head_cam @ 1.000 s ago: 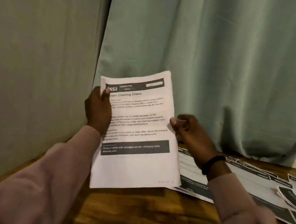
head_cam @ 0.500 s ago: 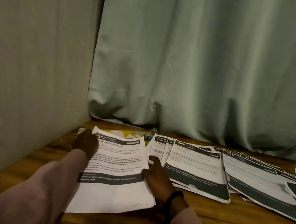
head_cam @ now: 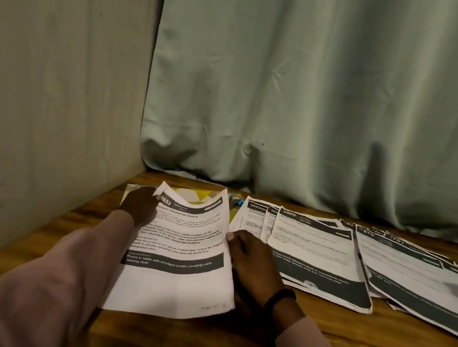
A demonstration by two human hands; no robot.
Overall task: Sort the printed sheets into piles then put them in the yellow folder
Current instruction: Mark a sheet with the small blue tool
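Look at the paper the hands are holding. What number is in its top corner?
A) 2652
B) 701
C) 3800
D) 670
A: the sheet between the left hand and right hand shows 2652 in its dark header; the other numbers sit on sheets lying to the right.

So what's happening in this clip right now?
A person at a wooden table is sorting printed sheets. Both hands hold the sheet numbered 2652, titled Screen Cleaning Check: the left hand grips its top left corner, the right hand pinches its right edge. Its top edge curls up. It lies over something yellow, possibly the folder. To the right, other printed sheets are spread in overlapping piles in front of a green curtain. Nothing appears filed in the folder yet.
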